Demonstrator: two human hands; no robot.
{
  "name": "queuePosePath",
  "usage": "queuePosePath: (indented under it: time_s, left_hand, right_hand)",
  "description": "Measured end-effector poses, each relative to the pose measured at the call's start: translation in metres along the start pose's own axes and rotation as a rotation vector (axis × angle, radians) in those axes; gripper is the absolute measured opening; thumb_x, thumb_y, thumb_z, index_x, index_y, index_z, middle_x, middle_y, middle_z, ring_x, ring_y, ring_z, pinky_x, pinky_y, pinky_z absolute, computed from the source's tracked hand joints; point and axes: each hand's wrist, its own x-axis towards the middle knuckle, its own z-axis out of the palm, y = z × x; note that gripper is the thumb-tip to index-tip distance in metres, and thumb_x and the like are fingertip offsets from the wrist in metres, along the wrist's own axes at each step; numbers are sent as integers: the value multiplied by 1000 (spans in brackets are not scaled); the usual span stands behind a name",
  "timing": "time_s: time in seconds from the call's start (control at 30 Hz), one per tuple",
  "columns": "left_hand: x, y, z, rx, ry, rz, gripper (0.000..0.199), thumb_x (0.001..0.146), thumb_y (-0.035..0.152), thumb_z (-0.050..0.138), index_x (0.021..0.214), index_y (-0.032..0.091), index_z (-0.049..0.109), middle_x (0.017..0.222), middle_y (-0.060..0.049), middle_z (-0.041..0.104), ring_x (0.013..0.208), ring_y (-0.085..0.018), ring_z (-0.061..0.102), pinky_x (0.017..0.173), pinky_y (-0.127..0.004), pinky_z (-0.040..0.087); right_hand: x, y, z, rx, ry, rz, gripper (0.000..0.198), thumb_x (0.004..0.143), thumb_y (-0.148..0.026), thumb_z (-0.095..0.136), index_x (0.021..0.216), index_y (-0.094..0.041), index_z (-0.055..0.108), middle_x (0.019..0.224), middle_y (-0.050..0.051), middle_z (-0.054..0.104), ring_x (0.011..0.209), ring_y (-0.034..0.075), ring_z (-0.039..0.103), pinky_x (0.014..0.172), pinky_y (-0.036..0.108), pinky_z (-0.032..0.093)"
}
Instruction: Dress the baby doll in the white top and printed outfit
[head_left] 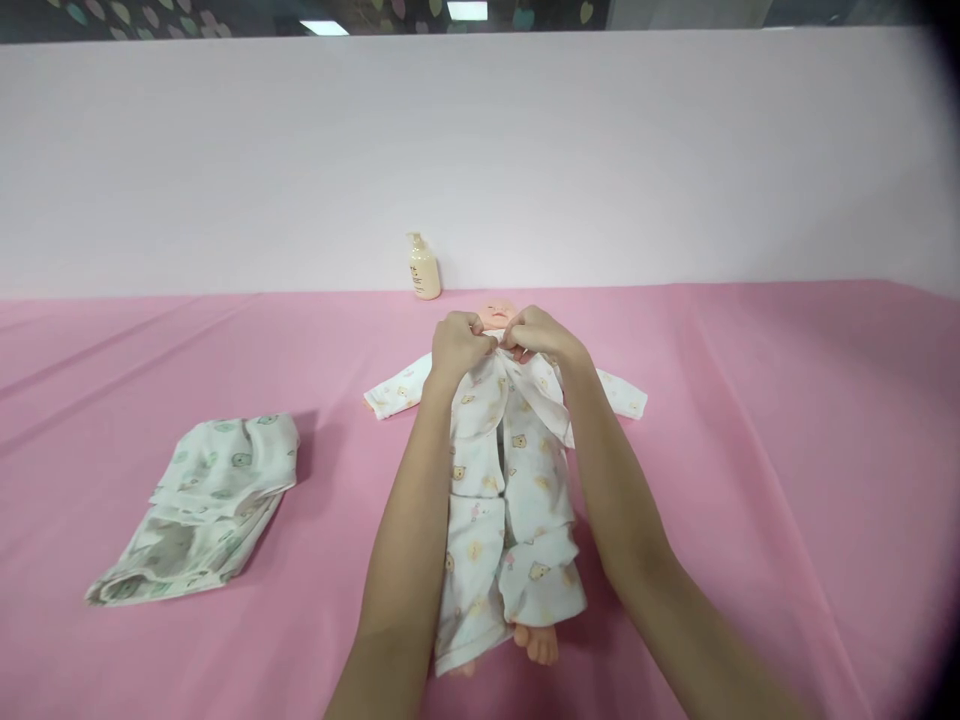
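A baby doll (pixel 535 643) lies on its back, feet towards me, dressed in a white printed jacket (pixel 480 402) and matching trousers (pixel 474 565). Its sleeves stretch out to both sides. At the doll's neck, my left hand (pixel 459 345) pinches the left edge of the jacket's collar. My right hand (pixel 541 335) pinches the other edge close beside it, fingertips almost meeting. Below my hands the jacket front hangs apart, with its right flap folded outwards. Whatever fastener lies between my fingers is too small to make out. The doll's head shows partly behind my hands.
A folded white cloth with green print (pixel 225 470) lies to the left on the pink sheet (pixel 750 450). A cream pump bottle (pixel 425 272) stands at the back, against the white wall (pixel 480 150). Creases run across the sheet on both sides.
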Motion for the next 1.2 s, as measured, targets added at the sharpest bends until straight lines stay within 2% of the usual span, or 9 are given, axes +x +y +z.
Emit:
queuePosePath:
  time_s: [0.17, 0.27, 0.37, 0.43, 0.57, 0.7, 0.87, 1.03, 1.2]
  left_hand:
    - [0, -9, -1, -150, -77, -57, 33, 55, 16, 60, 55, 19, 26, 49, 6, 37, 50, -9, 43, 48, -20, 26]
    - [1, -13, -4, -145, -125, -71, 23, 57, 17, 60, 58, 19, 37, 52, 5, 47, 50, -10, 46, 48, -20, 30]
    - [0, -7, -13, 41, -162, -11, 15, 57, 15, 62, 70, 17, 55, 68, 0, 60, 59, -12, 54, 54, -22, 38]
    - [-4, 2, -22, 156, -258, 6, 17, 59, 15, 62, 75, 17, 61, 77, -3, 65, 64, -15, 58, 56, -24, 41]
    - [-15, 21, -37, 225, -553, -37, 18, 60, 13, 60, 74, 19, 69, 76, -4, 68, 61, -17, 61, 54, -26, 44]
    - [-18, 26, -38, 125, -701, -45, 29, 59, 8, 56, 79, 20, 73, 80, -4, 71, 67, -17, 65, 59, -24, 49]
    - [-17, 21, -32, 134, -717, -27, 21, 59, 14, 60, 75, 21, 73, 79, -4, 70, 68, -17, 65, 58, -23, 49]
    - [-18, 21, -28, 227, -656, 2, 9, 59, 22, 67, 67, 20, 69, 63, -2, 64, 53, -14, 58, 47, -22, 42]
    - [-16, 18, -34, 64, -737, -3, 13, 59, 19, 67, 71, 19, 70, 80, -4, 71, 66, -16, 64, 54, -21, 47]
  right_hand:
    - [2, 6, -2, 153, -41, 26, 18, 66, -2, 53, 52, -13, 48, 50, 0, 50, 50, 9, 53, 52, 20, 51]
    - [7, 10, 0, 205, -102, 79, 14, 71, -6, 55, 58, -12, 53, 54, 1, 53, 53, 10, 56, 53, 22, 53]
    - [5, 4, 0, 34, -57, 112, 16, 74, -10, 58, 59, -12, 54, 58, 4, 57, 52, 12, 58, 50, 23, 53]
    - [-3, -5, -3, -121, -32, 105, 16, 73, -14, 62, 58, -12, 55, 61, 6, 61, 53, 15, 61, 50, 24, 53]
    - [-25, -21, -7, -339, -237, 89, 15, 67, -18, 70, 59, -12, 58, 66, 9, 67, 59, 19, 65, 51, 26, 55]
    - [-33, -20, -4, -499, -334, 80, 13, 65, -17, 70, 59, -12, 59, 65, 9, 67, 58, 21, 66, 47, 26, 53]
    - [-34, -17, -11, -462, -326, 2, 13, 68, -18, 69, 60, -13, 60, 66, 7, 66, 62, 18, 66, 48, 21, 50]
    - [-40, -21, -18, -382, -401, -14, 7, 70, -12, 66, 76, -14, 68, 78, 6, 69, 68, 15, 66, 53, 20, 53]
    - [-43, -23, -18, -378, -366, -30, 5, 72, -13, 63, 72, -13, 68, 76, 6, 68, 63, 14, 64, 54, 21, 54]
